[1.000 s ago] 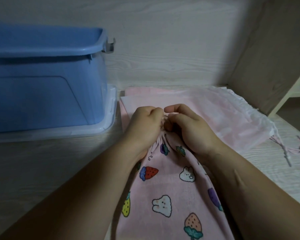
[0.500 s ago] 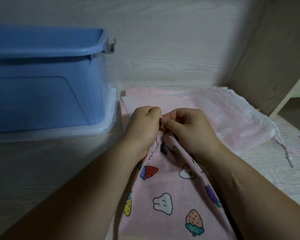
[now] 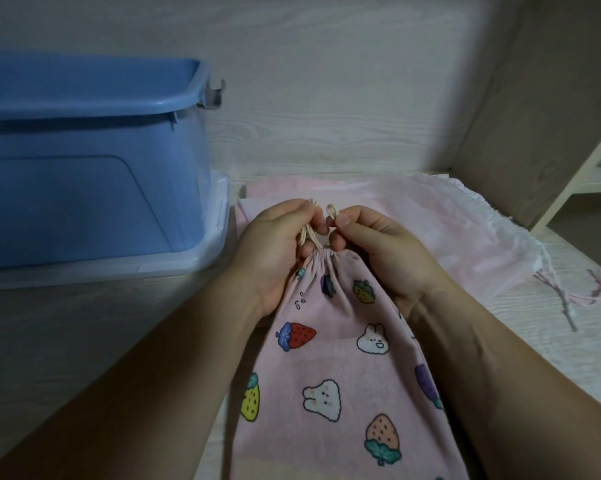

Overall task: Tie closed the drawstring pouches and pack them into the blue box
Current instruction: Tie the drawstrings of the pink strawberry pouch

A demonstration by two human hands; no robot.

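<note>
My left hand (image 3: 274,251) and right hand (image 3: 382,251) have drawn the cream cords (image 3: 309,233) clear of the pink fruit-and-bunny cloth pouch (image 3: 337,358); each pinches one, mouth gathered; knotting next.

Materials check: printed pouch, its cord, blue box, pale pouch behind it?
The printed pouch looks like matte woven fabric, probably cotton: it gathers into fine pleats. Its cord is pale twisted string, strands visible. The blue box is smooth moulded plastic, soft sheen on the rim. The pale pouch is thin, semi-sheer fabric with a ruffled mouth; fibre unclear.
</note>
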